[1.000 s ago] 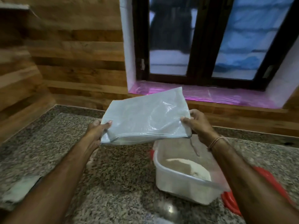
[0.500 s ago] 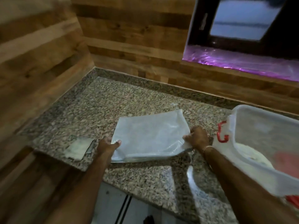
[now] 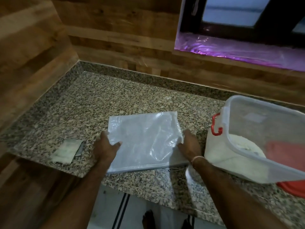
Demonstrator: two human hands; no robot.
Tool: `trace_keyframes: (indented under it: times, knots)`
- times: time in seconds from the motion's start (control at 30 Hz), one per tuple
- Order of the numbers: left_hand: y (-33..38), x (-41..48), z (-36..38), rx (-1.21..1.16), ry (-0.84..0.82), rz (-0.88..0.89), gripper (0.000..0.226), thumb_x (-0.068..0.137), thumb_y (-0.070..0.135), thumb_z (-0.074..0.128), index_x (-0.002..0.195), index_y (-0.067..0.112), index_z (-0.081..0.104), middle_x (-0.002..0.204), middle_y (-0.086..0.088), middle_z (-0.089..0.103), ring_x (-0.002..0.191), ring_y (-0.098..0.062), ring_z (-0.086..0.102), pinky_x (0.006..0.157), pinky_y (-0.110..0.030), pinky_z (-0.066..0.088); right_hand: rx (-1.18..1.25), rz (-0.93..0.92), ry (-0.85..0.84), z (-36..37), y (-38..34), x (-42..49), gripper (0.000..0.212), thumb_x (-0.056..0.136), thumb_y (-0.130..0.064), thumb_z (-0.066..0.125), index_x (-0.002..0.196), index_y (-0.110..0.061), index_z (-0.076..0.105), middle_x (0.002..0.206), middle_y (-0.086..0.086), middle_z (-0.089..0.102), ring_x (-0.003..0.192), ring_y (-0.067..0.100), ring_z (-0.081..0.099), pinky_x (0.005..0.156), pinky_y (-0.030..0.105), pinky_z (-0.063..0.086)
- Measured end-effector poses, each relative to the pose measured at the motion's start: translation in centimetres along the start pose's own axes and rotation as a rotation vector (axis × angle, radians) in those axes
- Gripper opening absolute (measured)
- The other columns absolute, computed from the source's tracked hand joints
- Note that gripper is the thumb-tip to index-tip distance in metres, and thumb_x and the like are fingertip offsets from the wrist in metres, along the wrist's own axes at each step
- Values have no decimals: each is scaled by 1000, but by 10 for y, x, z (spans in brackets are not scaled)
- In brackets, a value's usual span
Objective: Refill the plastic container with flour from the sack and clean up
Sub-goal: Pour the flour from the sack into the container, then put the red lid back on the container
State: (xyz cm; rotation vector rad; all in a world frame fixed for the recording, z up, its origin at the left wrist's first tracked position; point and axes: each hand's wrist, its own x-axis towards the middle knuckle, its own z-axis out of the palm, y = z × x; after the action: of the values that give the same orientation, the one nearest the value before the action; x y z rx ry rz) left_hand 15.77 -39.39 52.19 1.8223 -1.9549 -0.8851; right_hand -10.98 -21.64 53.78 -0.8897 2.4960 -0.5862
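Across the middle of the frame runs one speckled granite countertop. At right stands one clear plastic container with a red latch, with flour heaped in its bottom. One white woven plastic sack, folded flat, lies at centre between my two hands. My left hand pinches its left edge, thumb on top. My right hand touches its right edge; I cannot tell whether it grips. One small pale folded cloth lies lower left.
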Motion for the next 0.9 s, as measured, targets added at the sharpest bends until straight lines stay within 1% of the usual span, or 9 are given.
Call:
trace_keyframes:
  times: [0.07, 0.17, 0.3, 0.37, 0.43, 0.53, 0.63, 0.8, 0.9]
  knots:
    - [32, -1, 0, -3, -4, 65, 64, 77, 34, 88, 129, 16, 54, 130, -18, 61, 120, -38, 56, 95, -48, 52, 40, -98, 46, -17, -18, -5, 48, 88, -16, 74, 131, -8, 54, 126, 17, 66, 116, 35, 64, 94, 42, 55]
    - [82, -6, 1, -42, -27, 183, 69, 81, 38, 84, 138, 19, 50, 138, -14, 57, 129, -36, 50, 104, -54, 46, 115, -237, 135, -53, -42, -10, 56, 92, -25, 76, 141, -10, 52, 138, 13, 61, 128, 31, 57, 101, 38, 48]
    - [163, -39, 6, -62, -29, 366, 76, 86, 47, 78, 147, 21, 42, 148, -13, 52, 138, -35, 44, 109, -57, 42, 216, -374, 258, -128, -45, -25, 51, 95, -29, 73, 140, -16, 52, 139, 10, 59, 125, 27, 59, 102, 40, 51]
    - [203, -65, 15, -67, -14, 464, 74, 86, 51, 76, 147, 24, 42, 150, -13, 51, 138, -36, 44, 109, -58, 42, 240, -424, 337, -169, -26, -36, 49, 94, -31, 74, 136, -19, 54, 134, 8, 60, 120, 25, 61, 98, 43, 53]
    - [237, -92, 28, -62, -2, 552, 71, 87, 53, 74, 146, 27, 43, 148, -11, 52, 137, -35, 45, 107, -55, 44, 237, -444, 407, -204, 0, -44, 48, 93, -33, 75, 136, -20, 56, 132, 6, 59, 118, 24, 62, 96, 44, 54]
    - [290, -157, 66, -24, 7, 660, 73, 87, 56, 72, 147, 27, 43, 148, -10, 53, 138, -35, 45, 108, -52, 43, 229, -374, 494, -259, 73, -56, 47, 94, -36, 71, 137, -22, 55, 135, 6, 59, 121, 25, 62, 97, 46, 55]
    - [337, -222, 110, 41, -25, 762, 77, 86, 60, 70, 150, 25, 43, 151, -9, 52, 139, -32, 45, 110, -48, 39, 228, -284, 544, -302, 154, -64, 45, 94, -35, 71, 134, -18, 57, 133, 10, 60, 122, 28, 61, 98, 45, 53]
    - [399, -305, 177, 94, -122, 881, 86, 88, 65, 64, 158, 24, 34, 160, -6, 43, 147, -28, 38, 116, -46, 35, 192, -94, 531, -344, 265, -67, 46, 93, -36, 71, 132, -16, 57, 128, 15, 61, 116, 36, 61, 93, 44, 51]
    - [424, -337, 209, 124, -206, 924, 92, 88, 70, 60, 161, 23, 28, 167, -6, 33, 153, -26, 29, 119, -47, 30, 187, -1, 519, -352, 318, -67, 49, 93, -42, 70, 132, -16, 56, 132, 15, 62, 121, 36, 60, 95, 44, 50]
